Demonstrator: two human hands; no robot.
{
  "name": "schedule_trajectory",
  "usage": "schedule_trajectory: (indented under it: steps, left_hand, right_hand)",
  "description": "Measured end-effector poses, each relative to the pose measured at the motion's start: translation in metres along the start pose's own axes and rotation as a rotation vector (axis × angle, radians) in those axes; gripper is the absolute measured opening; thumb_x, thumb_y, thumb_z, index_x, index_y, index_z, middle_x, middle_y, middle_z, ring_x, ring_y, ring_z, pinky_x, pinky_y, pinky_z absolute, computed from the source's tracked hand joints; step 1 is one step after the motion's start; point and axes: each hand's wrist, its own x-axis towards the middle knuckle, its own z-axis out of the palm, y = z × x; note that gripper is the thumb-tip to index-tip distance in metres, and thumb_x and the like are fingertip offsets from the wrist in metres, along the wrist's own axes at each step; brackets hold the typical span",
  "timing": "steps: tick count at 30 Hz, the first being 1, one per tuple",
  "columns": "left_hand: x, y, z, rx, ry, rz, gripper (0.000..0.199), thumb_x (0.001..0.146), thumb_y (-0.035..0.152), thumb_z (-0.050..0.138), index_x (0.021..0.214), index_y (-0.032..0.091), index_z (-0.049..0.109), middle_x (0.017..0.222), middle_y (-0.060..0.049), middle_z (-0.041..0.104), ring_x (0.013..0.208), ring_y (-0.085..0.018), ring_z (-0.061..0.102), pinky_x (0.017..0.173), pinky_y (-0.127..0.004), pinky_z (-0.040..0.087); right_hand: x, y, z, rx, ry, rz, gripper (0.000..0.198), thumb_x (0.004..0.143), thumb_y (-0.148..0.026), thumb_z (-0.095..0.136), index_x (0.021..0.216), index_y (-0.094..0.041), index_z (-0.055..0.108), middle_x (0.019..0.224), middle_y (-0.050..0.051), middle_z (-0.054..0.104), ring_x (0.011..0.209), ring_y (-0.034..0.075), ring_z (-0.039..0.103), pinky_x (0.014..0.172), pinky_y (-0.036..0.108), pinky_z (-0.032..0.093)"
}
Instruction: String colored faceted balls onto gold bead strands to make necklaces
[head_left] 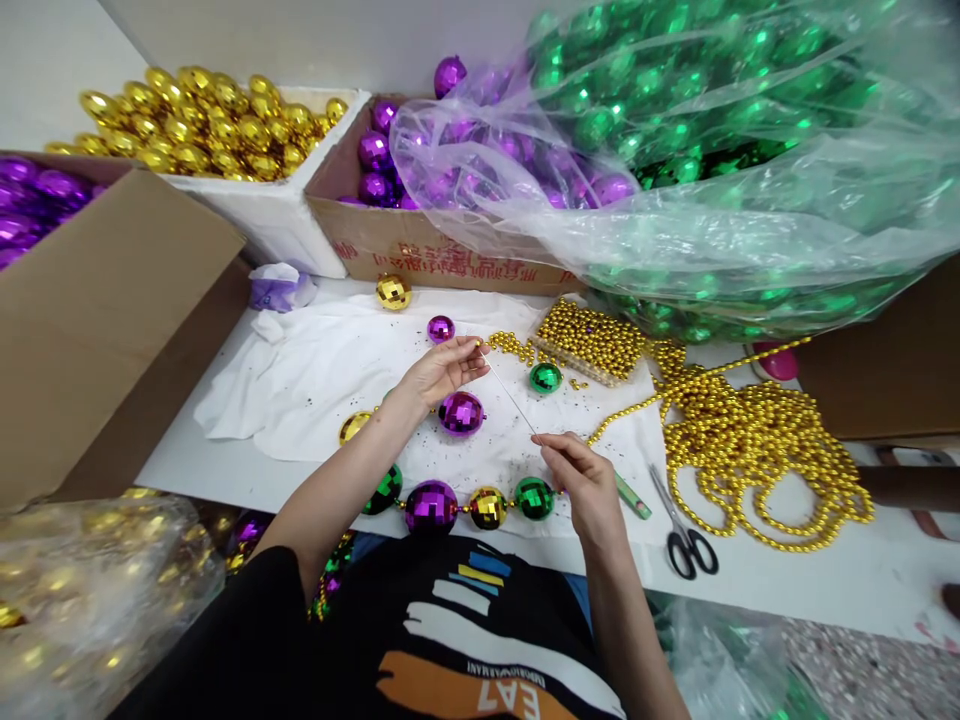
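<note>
A thin pale string (511,397) runs taut between my two hands above the white cloth. My left hand (448,370) pinches a small gold bead (478,343) at the string's upper end. Lower and to the right, my right hand (581,475) pinches the string between thumb and fingers. Near my body lies a strung row with a purple faceted ball (431,507), a gold ball (488,507) and a green ball (535,497), small beads between them. A larger purple ball (460,413) rests below my left hand. My left forearm partly hides another gold ball (355,428).
Gold beads fill a shallow tray (596,378); a loose green ball (545,377) sits beside it. Scissors (686,540) and gold bead strands (757,460) lie at right. Boxes of balls and a clear bag of green balls (750,220) line the back. A cardboard box (127,320) stands left.
</note>
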Motion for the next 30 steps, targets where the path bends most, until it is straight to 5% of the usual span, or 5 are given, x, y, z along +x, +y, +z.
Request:
schedule_trajectory:
  steps: [14, 17, 23, 27, 30]
  left_hand:
    - [-0.006, -0.001, 0.001, 0.122, -0.101, 0.000, 0.015, 0.076, 0.012, 0.073, 0.087, 0.015, 0.063, 0.091, -0.005, 0.074, 0.074, -0.011, 0.067, 0.080, -0.030, 0.053]
    - [-0.004, 0.016, -0.005, 0.338, -0.107, 0.078, 0.021, 0.077, 0.019, 0.073, 0.096, 0.015, 0.065, 0.097, -0.007, 0.073, 0.076, -0.014, 0.067, 0.080, -0.032, 0.052]
    - [0.009, 0.032, -0.022, 1.275, 0.413, 0.406, 0.016, 0.083, 0.030, 0.065, 0.091, 0.017, 0.065, 0.093, -0.008, 0.071, 0.084, -0.020, 0.064, 0.081, -0.033, 0.047]
    - [0.015, 0.009, -0.017, 1.716, 0.322, 0.315, 0.042, 0.084, 0.048, 0.063, 0.109, 0.014, 0.063, 0.114, -0.019, 0.067, 0.104, -0.033, 0.063, 0.089, -0.041, 0.046]
    - [0.023, -0.003, -0.013, 1.623, 0.319, 0.238, 0.037, 0.079, 0.045, 0.070, 0.099, 0.015, 0.064, 0.105, -0.018, 0.069, 0.108, -0.035, 0.062, 0.092, -0.041, 0.045]
  right_hand:
    - [0.006, 0.002, 0.015, 0.073, 0.053, 0.028, 0.022, 0.074, -0.039, 0.074, 0.087, -0.021, 0.076, 0.083, 0.001, 0.062, 0.051, 0.006, 0.039, 0.046, 0.024, 0.030]
    - [0.011, 0.001, 0.021, 0.157, 0.092, 0.064, 0.024, 0.071, -0.040, 0.076, 0.084, -0.020, 0.073, 0.082, 0.002, 0.067, 0.049, 0.006, 0.037, 0.046, 0.023, 0.029]
    - [0.014, 0.003, 0.019, 0.158, 0.107, 0.087, 0.024, 0.069, -0.038, 0.077, 0.081, -0.019, 0.070, 0.079, 0.001, 0.068, 0.049, 0.006, 0.038, 0.046, 0.023, 0.029]
    - [0.013, 0.009, 0.020, 0.141, 0.065, 0.097, 0.023, 0.070, -0.038, 0.076, 0.081, -0.019, 0.069, 0.074, 0.000, 0.063, 0.048, 0.006, 0.036, 0.046, 0.023, 0.027]
    - [0.012, 0.013, 0.019, 0.079, 0.035, 0.085, 0.022, 0.072, -0.038, 0.074, 0.080, -0.019, 0.069, 0.071, -0.001, 0.061, 0.049, 0.006, 0.035, 0.045, 0.023, 0.026]
